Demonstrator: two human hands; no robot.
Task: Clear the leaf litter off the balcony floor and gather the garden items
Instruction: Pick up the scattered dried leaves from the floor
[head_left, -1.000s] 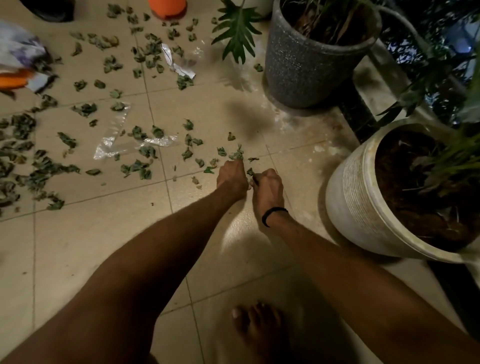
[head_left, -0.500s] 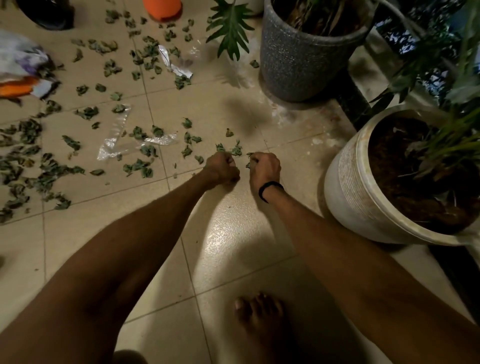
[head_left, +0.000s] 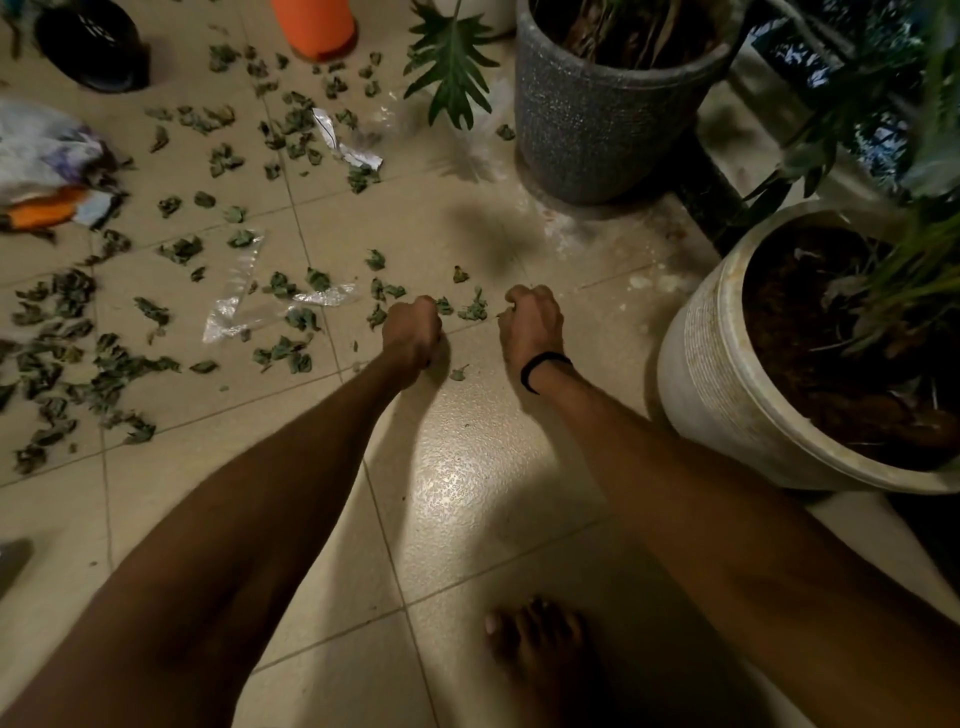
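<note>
Leaf litter (head_left: 472, 310) lies scattered over the tiled floor (head_left: 467, 467) from the centre of the frame out to the left edge, and a small clump sits between our two hands. Our right hand (head_left: 532, 322), with a black band (head_left: 543, 364) at the wrist, curls its fingers round a scrap of that litter. Our left hand (head_left: 410, 332) is balled low at the tile, and we cannot tell whether it holds anything. A clear plastic scrap (head_left: 234, 312) lies to its left. A white pot (head_left: 696, 374) stands at the right and a grey pot (head_left: 587, 119) at upper centre.
</note>
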